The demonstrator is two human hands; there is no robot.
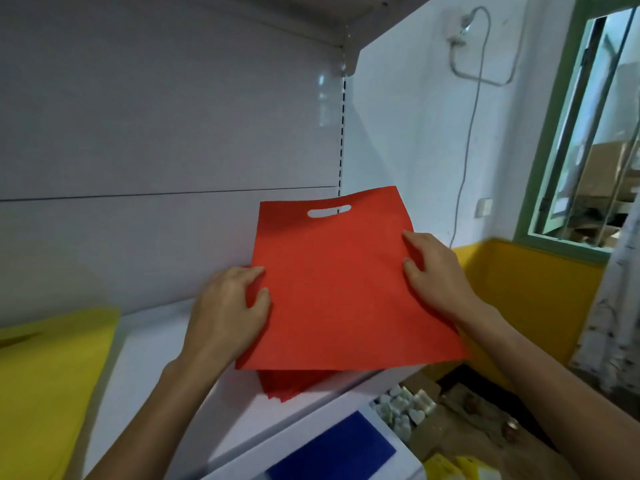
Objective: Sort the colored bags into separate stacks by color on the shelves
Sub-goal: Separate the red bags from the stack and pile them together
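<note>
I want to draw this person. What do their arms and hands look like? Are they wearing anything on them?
Nothing is worn on them. The left hand and right hand have no gloves, and I see no rings. The left forearm and right forearm show no sleeves, watch or bracelet as far as the picture reaches.

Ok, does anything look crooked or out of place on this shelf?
The top red bag, held at its sides by the left hand and right hand, is turned against the red stack below it; the stack's corner pokes out near the front edge of the shelf.
</note>
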